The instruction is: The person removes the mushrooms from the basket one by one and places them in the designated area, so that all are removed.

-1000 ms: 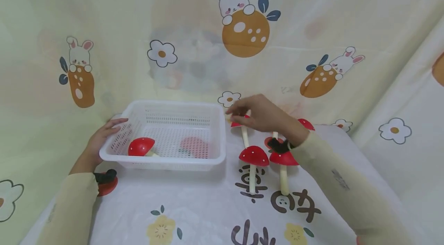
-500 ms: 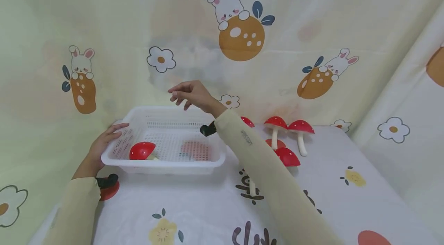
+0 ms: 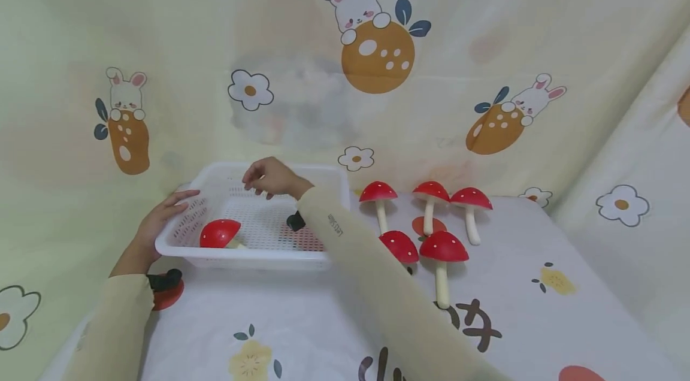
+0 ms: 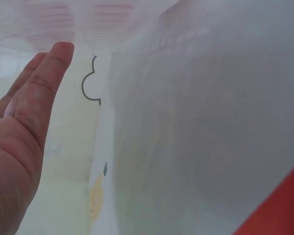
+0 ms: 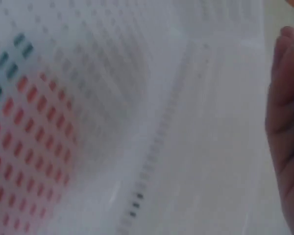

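A white perforated plastic basket [image 3: 253, 254] stands on the left of the table. One toy mushroom [image 3: 220, 233] with a white-dotted red cap lies in its front left corner. My left hand [image 3: 157, 222] rests at the basket's left side, its fingertips over the rim; in the left wrist view its fingers look straight. Loosely bent, the fingers of my right hand [image 3: 272, 178] hover above the back of the basket, with nothing visible in them. The right wrist view shows the basket's slotted wall [image 5: 206, 127] beside that hand.
Right of the basket several more red-capped mushrooms [image 3: 444, 247] lie in two rows on the white printed tablecloth [image 3: 302, 321]. My right sleeve [image 3: 372, 267] covers part of the front left one. A rabbit-print curtain [image 3: 302, 27] hangs close behind the basket.
My right hand has moved left from over the mushrooms, rising above the basket's back edge, then lowering toward it. The left hand has stayed at the basket's side.
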A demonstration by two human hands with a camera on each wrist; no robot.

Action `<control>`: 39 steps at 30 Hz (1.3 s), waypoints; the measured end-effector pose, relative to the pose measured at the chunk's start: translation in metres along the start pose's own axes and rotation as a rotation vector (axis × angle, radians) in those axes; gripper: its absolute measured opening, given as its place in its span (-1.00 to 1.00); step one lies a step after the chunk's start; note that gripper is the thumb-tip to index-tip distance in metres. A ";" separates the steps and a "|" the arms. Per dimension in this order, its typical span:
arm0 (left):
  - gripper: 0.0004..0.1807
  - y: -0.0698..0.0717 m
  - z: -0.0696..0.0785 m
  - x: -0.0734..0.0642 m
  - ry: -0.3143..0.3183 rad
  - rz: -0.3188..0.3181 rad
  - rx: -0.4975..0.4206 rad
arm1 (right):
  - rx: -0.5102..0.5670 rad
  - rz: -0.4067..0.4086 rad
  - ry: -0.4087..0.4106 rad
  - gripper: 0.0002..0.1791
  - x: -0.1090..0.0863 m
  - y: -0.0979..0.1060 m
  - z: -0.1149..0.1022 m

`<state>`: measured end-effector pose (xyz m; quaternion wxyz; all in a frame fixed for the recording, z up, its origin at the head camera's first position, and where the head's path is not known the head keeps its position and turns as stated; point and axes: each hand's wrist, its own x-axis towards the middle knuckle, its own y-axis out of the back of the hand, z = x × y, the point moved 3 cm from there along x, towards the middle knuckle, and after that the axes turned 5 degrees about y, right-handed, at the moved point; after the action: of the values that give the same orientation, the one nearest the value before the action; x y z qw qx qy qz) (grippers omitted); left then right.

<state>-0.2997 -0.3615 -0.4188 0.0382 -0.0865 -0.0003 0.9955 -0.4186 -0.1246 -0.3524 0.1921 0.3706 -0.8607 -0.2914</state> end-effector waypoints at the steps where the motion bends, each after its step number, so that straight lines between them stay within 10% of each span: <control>1: -0.45 0.002 0.001 -0.002 -0.005 0.000 0.000 | -0.024 -0.048 -0.011 -0.82 0.002 -0.010 -0.004; 14: -0.45 -0.006 0.005 -0.006 -0.009 -0.022 -0.023 | -0.184 -0.296 -0.147 -0.44 -0.006 -0.063 -0.004; 20: -0.47 -0.004 0.005 -0.005 0.003 -0.020 -0.049 | -0.221 -0.353 -0.104 -0.57 -0.007 -0.067 -0.002; 31: -0.51 -0.017 0.011 -0.007 -0.039 -0.073 -0.100 | -0.506 -0.208 0.144 -0.76 -0.006 -0.050 -0.019; 39: -0.49 -0.013 0.005 0.000 0.002 -0.084 -0.202 | -0.513 0.018 0.116 -0.65 -0.030 0.002 -0.031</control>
<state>-0.3000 -0.3490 -0.4135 0.0712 -0.0910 -0.1040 0.9878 -0.3833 -0.1124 -0.3315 0.3315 0.3184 -0.7494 -0.4765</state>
